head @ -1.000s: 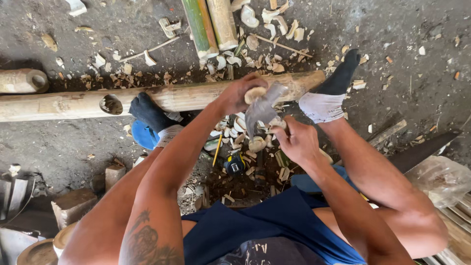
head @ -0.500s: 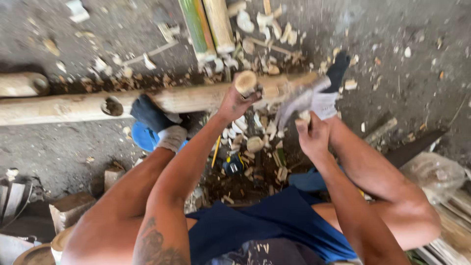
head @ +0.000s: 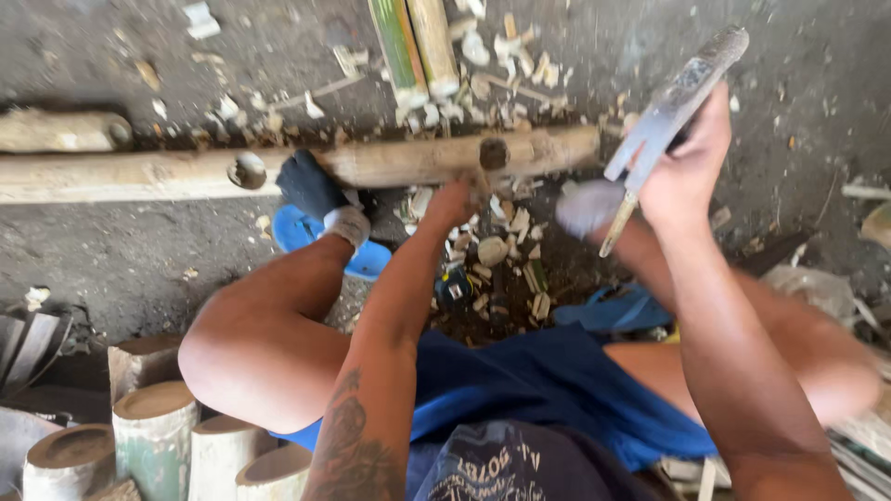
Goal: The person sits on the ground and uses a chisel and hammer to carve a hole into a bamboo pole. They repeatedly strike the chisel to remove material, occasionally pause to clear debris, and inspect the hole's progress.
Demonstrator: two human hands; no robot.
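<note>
A long bamboo pole (head: pixel 186 172) is seen lying across the dirt floor (head: pixel 111 250), pinned under a foot in a dark sock (head: pixel 311 186) and a blue sandal (head: pixel 311 237). The left hand (head: pixel 455 199) is set against the pole near its right end, by a dark knot or hole (head: pixel 493 153); its fingers are hidden from view, so their state cannot be told. The right hand (head: pixel 691 158) is raised clear of the pole, its fingers clamped on the handle of a broad blade (head: pixel 673 102), probably a machete, blurred in the frame. Pale wood chips (head: pixel 492 250) are scattered below the pole. Cut bamboo sections (head: pixel 153 417) stand at lower left, partly cut off by the edge.
</note>
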